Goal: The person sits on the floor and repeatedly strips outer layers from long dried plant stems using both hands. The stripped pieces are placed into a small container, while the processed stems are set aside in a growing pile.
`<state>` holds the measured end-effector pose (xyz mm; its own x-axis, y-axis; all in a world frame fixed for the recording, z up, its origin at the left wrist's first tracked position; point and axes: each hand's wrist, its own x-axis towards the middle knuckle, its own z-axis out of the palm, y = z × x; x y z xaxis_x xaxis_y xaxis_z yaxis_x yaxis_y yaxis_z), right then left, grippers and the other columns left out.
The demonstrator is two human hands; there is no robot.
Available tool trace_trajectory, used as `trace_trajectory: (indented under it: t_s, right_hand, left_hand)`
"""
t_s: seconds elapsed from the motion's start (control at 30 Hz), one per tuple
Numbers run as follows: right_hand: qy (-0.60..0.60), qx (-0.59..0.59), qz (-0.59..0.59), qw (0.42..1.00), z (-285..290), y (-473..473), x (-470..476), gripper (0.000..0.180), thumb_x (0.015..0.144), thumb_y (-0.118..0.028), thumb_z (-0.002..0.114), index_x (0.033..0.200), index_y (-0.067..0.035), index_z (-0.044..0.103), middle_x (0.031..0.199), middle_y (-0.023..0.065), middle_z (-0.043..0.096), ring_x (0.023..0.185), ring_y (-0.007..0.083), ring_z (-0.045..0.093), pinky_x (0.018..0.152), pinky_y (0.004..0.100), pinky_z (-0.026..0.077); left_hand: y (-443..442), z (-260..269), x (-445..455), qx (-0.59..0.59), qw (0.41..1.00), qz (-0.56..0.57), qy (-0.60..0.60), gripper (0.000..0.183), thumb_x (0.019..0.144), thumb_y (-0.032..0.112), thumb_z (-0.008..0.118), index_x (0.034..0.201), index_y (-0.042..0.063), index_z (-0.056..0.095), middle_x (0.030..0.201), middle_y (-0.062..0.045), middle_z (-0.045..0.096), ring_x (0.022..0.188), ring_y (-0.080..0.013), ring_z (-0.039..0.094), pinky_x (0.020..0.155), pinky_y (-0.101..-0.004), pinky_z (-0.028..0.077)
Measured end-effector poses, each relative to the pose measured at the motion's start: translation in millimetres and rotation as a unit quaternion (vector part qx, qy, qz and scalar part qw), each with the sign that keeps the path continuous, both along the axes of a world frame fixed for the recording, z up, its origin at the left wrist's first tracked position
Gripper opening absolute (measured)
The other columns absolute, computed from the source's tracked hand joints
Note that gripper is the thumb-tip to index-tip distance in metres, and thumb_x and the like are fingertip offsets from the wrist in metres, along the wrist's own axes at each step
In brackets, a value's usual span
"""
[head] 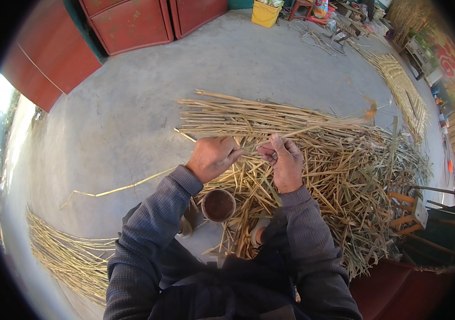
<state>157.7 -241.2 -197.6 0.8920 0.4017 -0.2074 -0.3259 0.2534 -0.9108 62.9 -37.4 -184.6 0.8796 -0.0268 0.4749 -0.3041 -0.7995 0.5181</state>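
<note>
My left hand (216, 158) is curled into a fist above the reed pile, thumb pressed on its fingers. From behind that wrist a long, bent pale stalk (131, 186) trails leftward over the floor. Just to its right, my right hand (286, 166) pinches a dry reed stalk (305, 129) between thumb and fingers. This stalk runs up and right, towards a blurred, brownish feathery tip (370, 109). Whether both hands hold one and the same stalk is hard to tell. Beneath them lies a heap of cut reed pieces and leaves (331, 172).
Longer reed stalks (247, 116) lie side by side beyond my hands. A round container (218, 205) with a dark brown inside stands between my feet. More stalks (67, 256) spread at lower left. A woven mat (401, 86), a yellow bucket (266, 14) and red metal doors (131, 26) are farther off.
</note>
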Motion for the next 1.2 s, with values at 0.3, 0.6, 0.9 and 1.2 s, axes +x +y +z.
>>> trace_trajectory:
  t_s: [0.3,0.6,0.9,1.2]
  right_hand:
    - [-0.074,0.055,0.055,0.994,1.5,-2.3,2.2,0.025,0.100,-0.025,0.066,0.110,-0.001,0.066,0.106,0.0163,0.073,0.094,0.0226,0.072,0.080,0.0324,0.059]
    - [-0.148,0.112,0.017,0.982,13.1,-33.1,33.6,0.023,0.101,-0.015,0.062,0.118,0.000,0.065,0.108,0.0141,0.073,0.097,0.0229,0.072,0.081,0.0316,0.060]
    - [-0.084,0.161,-0.155,0.971,5.3,-110.4,91.8,0.017,0.096,-0.012,0.070,0.111,-0.004,0.070,0.100,0.0076,0.074,0.089,0.0175,0.071,0.074,0.0271,0.059]
    - [-0.049,0.107,-0.048,0.992,14.1,-35.1,33.0,0.019,0.097,-0.020,0.069,0.109,-0.006,0.069,0.100,0.0075,0.073,0.088,0.0151,0.069,0.075,0.0272,0.057]
  left_hand:
    - [4.6,5.9,-6.4,-0.194,0.972,-0.025,0.128,0.022,0.093,0.018,0.075,0.082,0.003,0.063,0.064,-0.003,0.060,0.056,-0.0099,0.051,0.052,-0.0299,0.043]
    - [21.6,10.0,-14.7,-0.231,0.958,-0.062,0.161,0.021,0.092,0.016,0.076,0.083,0.002,0.063,0.069,-0.001,0.059,0.063,-0.0070,0.050,0.055,-0.0272,0.043]
    - [63.6,9.7,-32.8,-0.195,0.954,-0.048,0.224,0.020,0.092,0.020,0.075,0.086,0.003,0.066,0.072,-0.004,0.064,0.065,-0.0127,0.058,0.059,-0.0320,0.047]
    - [-7.8,15.0,-6.7,-0.133,0.985,-0.015,0.104,0.023,0.092,0.025,0.073,0.085,0.004,0.066,0.069,-0.012,0.062,0.060,-0.0254,0.060,0.056,-0.0368,0.047]
